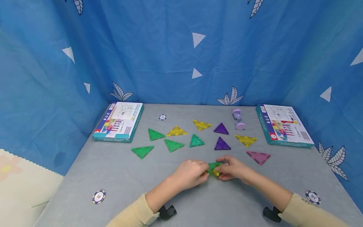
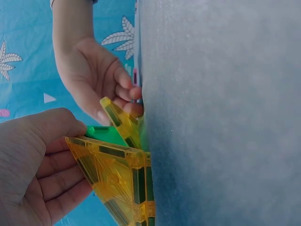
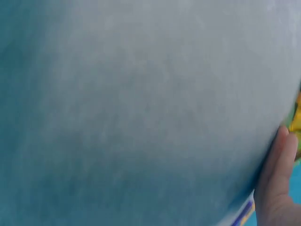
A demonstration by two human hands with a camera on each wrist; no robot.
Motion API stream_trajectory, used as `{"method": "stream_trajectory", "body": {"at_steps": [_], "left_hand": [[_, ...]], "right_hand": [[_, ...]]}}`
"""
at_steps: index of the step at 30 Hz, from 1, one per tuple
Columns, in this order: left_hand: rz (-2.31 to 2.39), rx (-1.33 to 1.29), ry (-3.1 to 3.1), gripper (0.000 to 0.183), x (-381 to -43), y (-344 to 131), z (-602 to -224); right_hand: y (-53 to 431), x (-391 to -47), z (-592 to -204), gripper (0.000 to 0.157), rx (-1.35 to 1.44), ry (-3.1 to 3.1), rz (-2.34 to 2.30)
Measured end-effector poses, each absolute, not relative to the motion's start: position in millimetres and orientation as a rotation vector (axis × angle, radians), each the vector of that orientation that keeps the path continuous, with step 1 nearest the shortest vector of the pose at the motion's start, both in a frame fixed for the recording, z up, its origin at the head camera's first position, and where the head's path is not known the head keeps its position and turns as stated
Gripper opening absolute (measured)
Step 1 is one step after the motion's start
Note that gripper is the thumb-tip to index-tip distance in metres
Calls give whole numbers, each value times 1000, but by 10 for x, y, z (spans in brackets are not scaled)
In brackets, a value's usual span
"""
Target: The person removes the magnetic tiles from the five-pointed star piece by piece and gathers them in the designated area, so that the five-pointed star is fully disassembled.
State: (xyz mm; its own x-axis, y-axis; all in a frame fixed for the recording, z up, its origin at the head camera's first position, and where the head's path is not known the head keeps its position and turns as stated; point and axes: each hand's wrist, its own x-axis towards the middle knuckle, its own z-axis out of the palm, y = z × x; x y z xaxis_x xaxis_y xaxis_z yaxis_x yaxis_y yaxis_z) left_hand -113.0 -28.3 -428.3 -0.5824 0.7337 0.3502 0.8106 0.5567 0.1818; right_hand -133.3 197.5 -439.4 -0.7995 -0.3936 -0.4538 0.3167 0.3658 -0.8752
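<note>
Both hands meet at a small build of translucent triangular magnetic tiles at the middle front of the table. My left hand [image 1: 190,173] grips a yellow triangular magnetic tile [image 2: 110,176], which stands on edge with its thumb at the top corner. Behind it in the left wrist view leans a second yellow tile [image 2: 123,123], beside a green triangular tile [image 2: 106,135]. In the head view that green tile lies across the top, between the hands. My right hand [image 1: 233,169] holds the second yellow tile at the build's right side, thumb and fingers around it.
Several loose triangular tiles lie beyond the hands: green [image 1: 155,134], yellow [image 1: 202,125], purple [image 1: 222,144] and pink [image 1: 258,157]. A lilac hourglass [image 1: 239,119] lies at the back. Boxes stand left [image 1: 119,122] and right [image 1: 285,126]. Chips [image 1: 99,196] are on the table.
</note>
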Motion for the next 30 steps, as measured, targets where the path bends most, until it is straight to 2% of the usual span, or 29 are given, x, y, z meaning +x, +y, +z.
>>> {"method": "stream_trajectory", "body": {"at_steps": [10, 20, 24, 30], "left_hand": [[-514, -1189, -2519, 14, -1126, -298, -4306], [-603, -1090, -2539, 11, -1140, -322, -4311], [-625, -1081, -2541, 9, -1145, -331, -4304], [-653, -1093, -2579, 11, -1144, -327, -4281]], "right_hand": [[1964, -1349, -4432, 63, 61, 1975, -1563], [2214, -1426, -4322, 38, 32, 2037, -1505], [2354, -1499, -4246, 40, 38, 2132, -1450], [2580, -1572, -4234, 51, 96, 2164, -1425]]}}
